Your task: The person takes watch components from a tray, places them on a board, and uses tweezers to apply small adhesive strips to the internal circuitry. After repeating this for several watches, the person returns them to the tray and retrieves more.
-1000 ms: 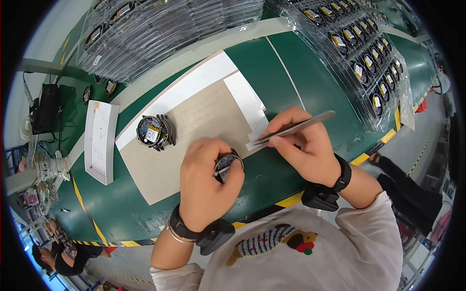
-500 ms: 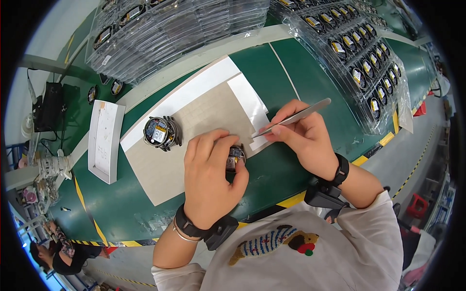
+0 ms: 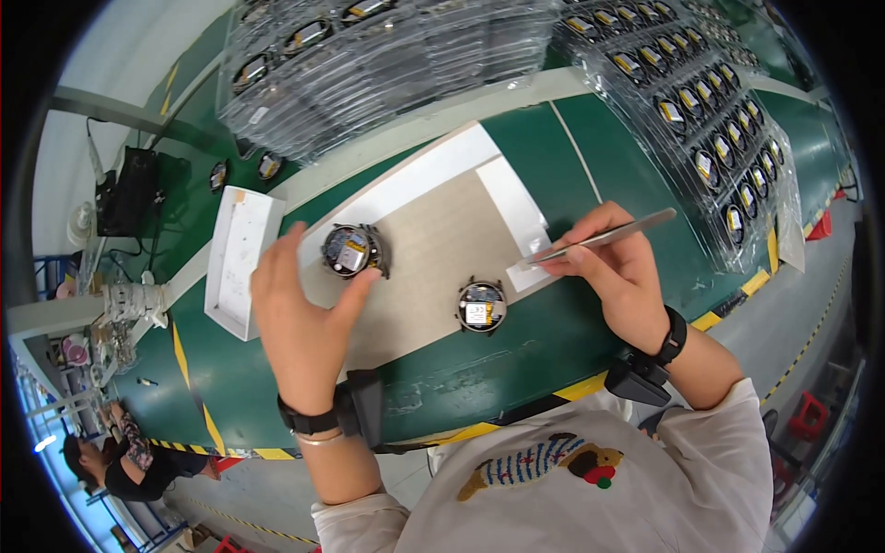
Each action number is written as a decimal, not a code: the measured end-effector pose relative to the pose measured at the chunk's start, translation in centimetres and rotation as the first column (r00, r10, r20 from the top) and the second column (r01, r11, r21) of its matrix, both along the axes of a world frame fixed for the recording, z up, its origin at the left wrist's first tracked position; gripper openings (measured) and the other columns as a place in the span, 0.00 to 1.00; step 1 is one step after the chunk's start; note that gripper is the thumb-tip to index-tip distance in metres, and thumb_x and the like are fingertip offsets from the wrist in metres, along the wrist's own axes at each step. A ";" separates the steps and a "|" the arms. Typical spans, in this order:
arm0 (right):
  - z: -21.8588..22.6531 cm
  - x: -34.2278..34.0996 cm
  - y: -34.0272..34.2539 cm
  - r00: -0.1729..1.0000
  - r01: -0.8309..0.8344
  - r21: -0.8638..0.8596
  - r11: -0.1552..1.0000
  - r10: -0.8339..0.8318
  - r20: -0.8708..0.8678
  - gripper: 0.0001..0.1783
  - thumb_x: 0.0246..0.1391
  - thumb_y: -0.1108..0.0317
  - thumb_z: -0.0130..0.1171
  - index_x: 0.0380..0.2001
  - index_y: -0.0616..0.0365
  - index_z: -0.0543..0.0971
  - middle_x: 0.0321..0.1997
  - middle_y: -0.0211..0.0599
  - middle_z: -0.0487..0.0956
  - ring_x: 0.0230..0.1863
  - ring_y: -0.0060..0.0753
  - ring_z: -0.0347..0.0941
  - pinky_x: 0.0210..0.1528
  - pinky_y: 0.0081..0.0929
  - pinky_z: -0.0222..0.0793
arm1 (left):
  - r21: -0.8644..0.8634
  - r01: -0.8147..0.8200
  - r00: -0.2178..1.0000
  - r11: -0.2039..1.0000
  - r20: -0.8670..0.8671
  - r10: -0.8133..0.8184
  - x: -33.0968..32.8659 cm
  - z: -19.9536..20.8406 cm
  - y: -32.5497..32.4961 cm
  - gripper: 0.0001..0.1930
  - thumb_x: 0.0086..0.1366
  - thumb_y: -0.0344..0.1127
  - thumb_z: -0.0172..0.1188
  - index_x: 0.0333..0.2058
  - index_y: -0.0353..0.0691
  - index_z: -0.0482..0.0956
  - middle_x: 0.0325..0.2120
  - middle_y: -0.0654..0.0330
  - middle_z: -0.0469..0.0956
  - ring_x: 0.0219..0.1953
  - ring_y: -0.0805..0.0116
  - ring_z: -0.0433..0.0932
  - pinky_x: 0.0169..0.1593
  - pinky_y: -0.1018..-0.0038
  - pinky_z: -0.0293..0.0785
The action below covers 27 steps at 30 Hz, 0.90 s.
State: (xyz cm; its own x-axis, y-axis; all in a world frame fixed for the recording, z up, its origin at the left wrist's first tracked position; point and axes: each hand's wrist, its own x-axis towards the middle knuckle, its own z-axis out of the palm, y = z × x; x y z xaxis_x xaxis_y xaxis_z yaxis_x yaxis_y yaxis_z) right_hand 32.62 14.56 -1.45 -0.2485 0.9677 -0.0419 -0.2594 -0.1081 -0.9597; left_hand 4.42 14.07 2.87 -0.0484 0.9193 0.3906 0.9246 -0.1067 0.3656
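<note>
My left hand (image 3: 309, 318) is open, thumb and fingers spread. Its thumb tip is at the near edge of a stack of round watch bodies (image 3: 352, 253) on the brown sheet (image 3: 415, 240); whether it touches the stack I cannot tell. The top body shows a white-and-yellow battery and a bare circuit. A single watch body (image 3: 481, 307) of the same kind lies flat near the sheet's front edge, apart from both hands. In my right hand (image 3: 622, 267) is a pair of metal tweezers (image 3: 613, 235), tips pointing left over the white paper strip (image 3: 516, 207).
Clear plastic trays (image 3: 387, 83) are piled at the back. More trays (image 3: 710, 138), filled with watch bodies, slope away at the right. A shallow white box (image 3: 244, 263) stands left of the sheet. Far lower left, another person (image 3: 120, 452) sits.
My left hand has left the single watch body, uncovering it, and moved left to the stack. My right hand still holds the tweezers near the white strip. The whole view has shifted slightly.
</note>
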 end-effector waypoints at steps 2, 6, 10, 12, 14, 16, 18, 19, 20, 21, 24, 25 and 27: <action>0.1 0.0 -0.1 1.000 0.007 0.034 0.999 -0.008 0.014 0.06 0.57 0.75 0.50 0.36 0.61 0.66 0.38 0.37 0.72 0.43 0.31 0.75 0.46 0.28 0.74 | -0.043 0.003 0.999 0.999 -0.045 -0.005 -0.6 -0.1 -0.1 0.25 0.46 0.33 0.68 0.44 0.34 0.74 0.38 0.51 0.74 0.43 0.48 0.71 0.48 0.61 0.67; 0.2 -0.2 0.0 0.999 0.024 0.078 0.997 -0.025 0.022 0.07 0.56 0.74 0.51 0.37 0.61 0.66 0.38 0.38 0.72 0.43 0.32 0.75 0.46 0.30 0.75 | -0.085 -0.005 1.000 0.996 0.021 0.007 -0.1 -0.4 -0.2 0.26 0.47 0.35 0.68 0.45 0.35 0.71 0.39 0.52 0.74 0.40 0.54 0.75 0.44 0.66 0.71; 0.5 -0.3 0.0 0.999 0.026 0.100 0.995 -0.024 -0.023 0.07 0.56 0.73 0.51 0.36 0.60 0.65 0.37 0.39 0.72 0.43 0.37 0.75 0.45 0.31 0.75 | 0.035 0.070 0.760 0.997 0.646 -0.076 1.5 -0.1 -0.6 0.22 0.52 0.31 0.65 0.46 0.37 0.68 0.42 0.51 0.74 0.36 0.62 0.78 0.40 0.72 0.75; 0.5 -0.3 -0.1 0.998 -0.005 0.098 0.995 0.011 -0.067 0.07 0.56 0.73 0.52 0.36 0.60 0.65 0.37 0.40 0.72 0.43 0.39 0.75 0.45 0.32 0.75 | -0.145 0.277 0.320 0.950 0.946 0.051 3.3 0.6 -1.4 0.17 0.56 0.29 0.60 0.44 0.38 0.68 0.44 0.50 0.74 0.34 0.66 0.78 0.37 0.74 0.77; 0.6 -0.3 -0.1 0.983 -0.070 0.096 0.993 0.085 -0.160 0.08 0.56 0.72 0.52 0.35 0.59 0.64 0.37 0.40 0.71 0.43 0.44 0.76 0.44 0.33 0.76 | -0.180 0.407 0.066 0.896 0.984 0.168 4.4 0.6 -1.6 0.15 0.58 0.28 0.57 0.44 0.38 0.68 0.45 0.50 0.73 0.33 0.68 0.78 0.36 0.76 0.78; 0.8 -0.3 -0.2 0.981 -0.079 0.085 0.993 0.092 -0.170 0.08 0.56 0.71 0.52 0.35 0.59 0.64 0.36 0.40 0.71 0.43 0.45 0.75 0.44 0.33 0.76 | -0.229 0.560 -0.063 0.796 0.946 0.317 5.1 0.4 -1.8 0.13 0.60 0.26 0.52 0.44 0.37 0.68 0.43 0.50 0.74 0.29 0.68 0.79 0.33 0.75 0.78; 1.0 -0.3 -0.1 0.974 -0.097 0.069 0.993 0.109 -0.198 0.09 0.56 0.70 0.53 0.35 0.58 0.64 0.36 0.41 0.71 0.44 0.48 0.75 0.44 0.34 0.76 | -0.238 0.635 -0.121 0.735 0.909 0.399 5.6 0.2 -1.9 0.12 0.61 0.26 0.50 0.44 0.36 0.67 0.43 0.50 0.75 0.28 0.68 0.79 0.32 0.75 0.79; 1.1 -0.4 -0.1 0.975 -0.098 0.064 0.993 0.108 -0.194 0.09 0.56 0.70 0.53 0.35 0.58 0.64 0.36 0.41 0.71 0.44 0.48 0.75 0.44 0.34 0.76 | -0.246 0.641 -0.113 0.727 0.907 0.406 5.8 0.2 -2.0 0.11 0.62 0.26 0.49 0.43 0.35 0.68 0.42 0.50 0.75 0.27 0.68 0.79 0.30 0.76 0.78; 1.1 -0.3 -0.1 0.973 -0.098 0.068 0.993 0.110 -0.204 0.09 0.56 0.70 0.53 0.36 0.58 0.64 0.36 0.41 0.71 0.44 0.48 0.75 0.44 0.34 0.76 | -0.252 0.648 -0.105 0.719 0.905 0.412 6.0 0.2 -1.9 0.10 0.62 0.27 0.48 0.43 0.35 0.68 0.40 0.51 0.76 0.26 0.69 0.79 0.29 0.76 0.78; 1.1 -0.3 -0.1 0.970 -0.100 0.071 0.992 0.113 -0.215 0.10 0.56 0.70 0.53 0.36 0.58 0.63 0.36 0.41 0.71 0.44 0.49 0.75 0.44 0.35 0.76 | -0.259 0.655 -0.097 0.710 0.903 0.418 6.2 0.2 -1.9 0.09 0.63 0.27 0.47 0.42 0.35 0.68 0.39 0.51 0.76 0.25 0.69 0.79 0.27 0.77 0.78; 1.2 -0.1 -0.1 0.959 -0.120 0.081 0.989 0.136 -0.250 0.09 0.56 0.72 0.52 0.36 0.59 0.64 0.37 0.41 0.71 0.45 0.48 0.75 0.45 0.35 0.76 | -0.299 0.653 -0.010 0.696 0.916 0.402 6.4 0.2 -2.0 0.08 0.63 0.27 0.47 0.40 0.34 0.70 0.37 0.52 0.77 0.23 0.70 0.78 0.26 0.78 0.77; 1.1 0.0 -0.1 0.947 -0.135 0.091 0.987 0.156 -0.279 0.08 0.56 0.73 0.51 0.36 0.60 0.65 0.37 0.40 0.71 0.46 0.47 0.75 0.45 0.34 0.75 | -0.320 0.650 0.038 0.689 0.919 0.391 6.4 0.1 -2.0 0.08 0.62 0.26 0.47 0.39 0.34 0.70 0.36 0.52 0.78 0.23 0.71 0.78 0.26 0.78 0.76; 1.1 -0.1 -0.1 0.935 -0.151 0.099 0.984 0.175 -0.308 0.07 0.56 0.75 0.51 0.36 0.60 0.66 0.38 0.40 0.72 0.46 0.46 0.74 0.46 0.33 0.75 | -0.326 0.652 0.072 0.685 0.926 0.372 6.4 -0.3 -2.1 0.08 0.62 0.26 0.46 0.39 0.34 0.70 0.35 0.53 0.78 0.22 0.72 0.77 0.25 0.79 0.76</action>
State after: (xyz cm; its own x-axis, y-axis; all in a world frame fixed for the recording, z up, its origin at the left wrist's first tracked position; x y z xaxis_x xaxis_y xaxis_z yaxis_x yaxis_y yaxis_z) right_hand 32.57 14.43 -0.35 -0.3920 0.9103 0.1331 -0.5337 -0.1072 -0.8389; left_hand 10.78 11.98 2.53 0.3008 0.8564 -0.4196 -0.2788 0.4997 0.8201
